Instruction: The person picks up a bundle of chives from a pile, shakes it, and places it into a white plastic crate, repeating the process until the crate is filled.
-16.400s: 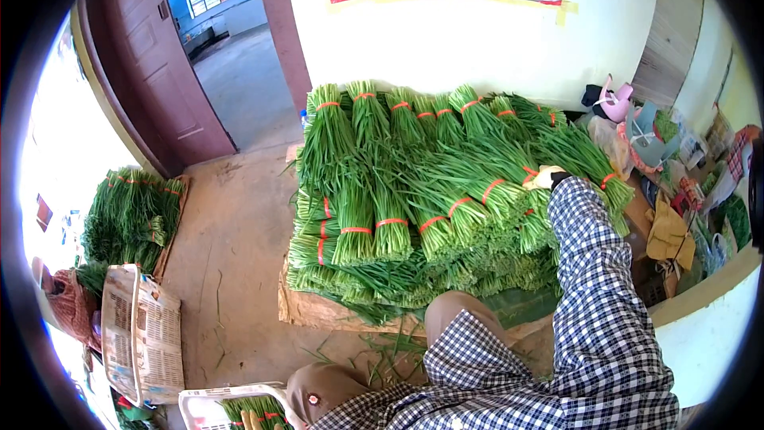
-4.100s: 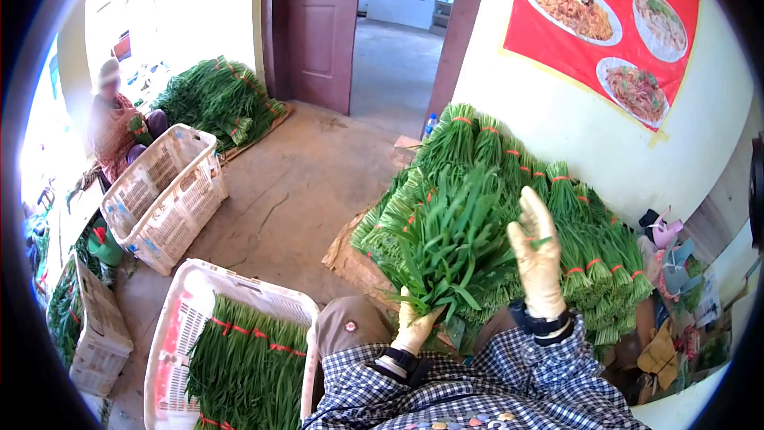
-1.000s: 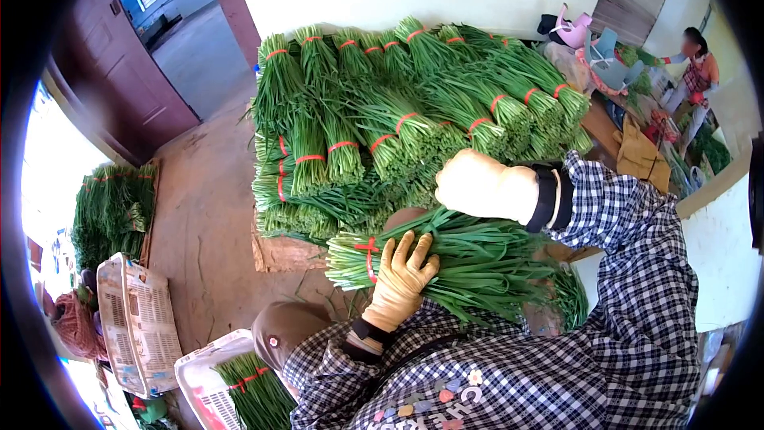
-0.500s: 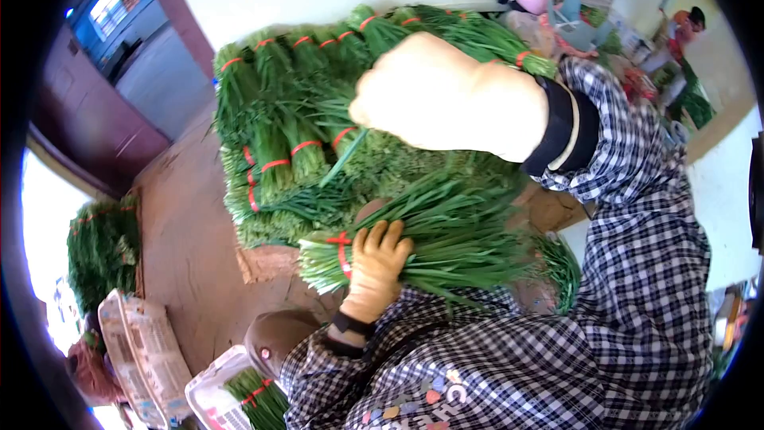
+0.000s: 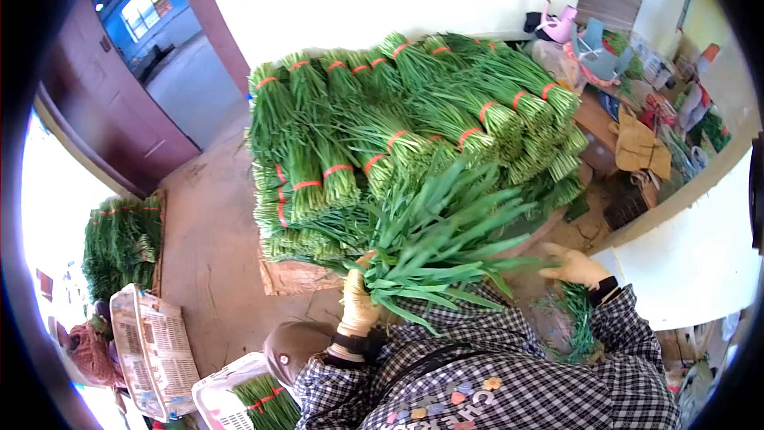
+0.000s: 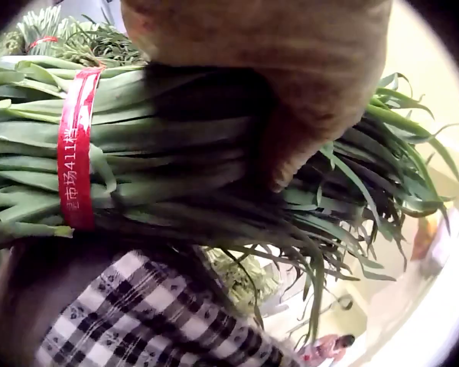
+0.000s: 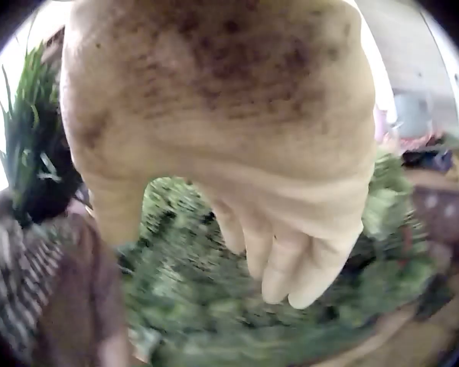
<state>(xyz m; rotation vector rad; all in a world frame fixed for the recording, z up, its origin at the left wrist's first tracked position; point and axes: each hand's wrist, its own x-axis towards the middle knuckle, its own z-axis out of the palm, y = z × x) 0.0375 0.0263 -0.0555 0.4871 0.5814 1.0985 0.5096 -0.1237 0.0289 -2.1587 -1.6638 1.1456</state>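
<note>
Hands: left hand gripped a green bundle, printed red band round it in the left wrist view; right hand was near the leaf tips, fingers loose, nothing grasped, couldn't tell if it touched them. Left to right: far-left pile of greens, red bands across it; tall off-white crate nearer, contents not visible; white crate with banded greens inside. Centre: held bundle sat between the plaid top and the big stack, layered, red bands on many bundles. Right: loose-looking greens lay low beside the right hand, banding unclear. Progress, judged: lots already tied and stacked; the held one was banded too but not yet set down, its leaves fanned out. The low greens on the right may still have been undone.
</note>
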